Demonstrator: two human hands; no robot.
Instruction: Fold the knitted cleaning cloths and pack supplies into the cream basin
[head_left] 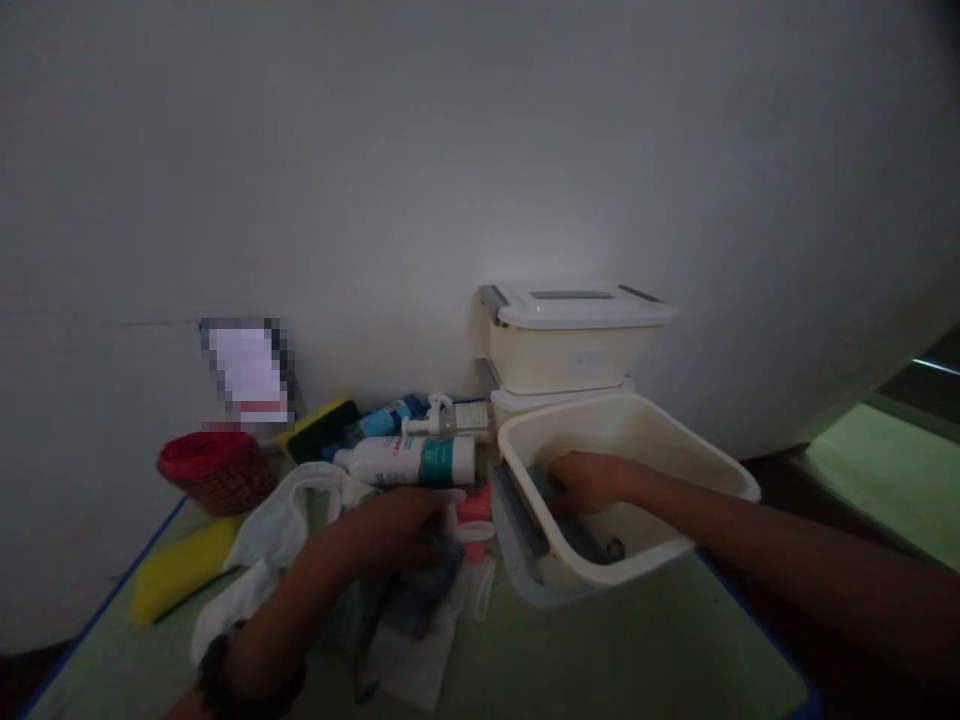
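My left hand (pixel 409 520) reaches over a heap of small things on the table, its thumb and fingers apart. Just below it is a dark blue-grey item (pixel 427 590), blurred, on a pale sheet or packet (pixel 409 665). My right hand (pixel 589 483) is down inside an uncovered cream storage bin (pixel 675 460), its fingers curled by something greenish (pixel 538 482) I cannot make out. Low in the bin shows a small dark ring-like thing (pixel 615 548). Red-and-white pieces (pixel 474 507) lie between my left hand and the bin.
Behind the bin stand stacked lidded boxes (pixel 562 355) against the wall. A white-and-teal bottle (pixel 412 460), clear pump bottle (pixel 461 420), blue bottle (pixel 386 418), sponge (pixel 322 430), red basket (pixel 225 475), yellow cloth-like item (pixel 184 568) and white fabric (pixel 274 520) crowd the table's left.
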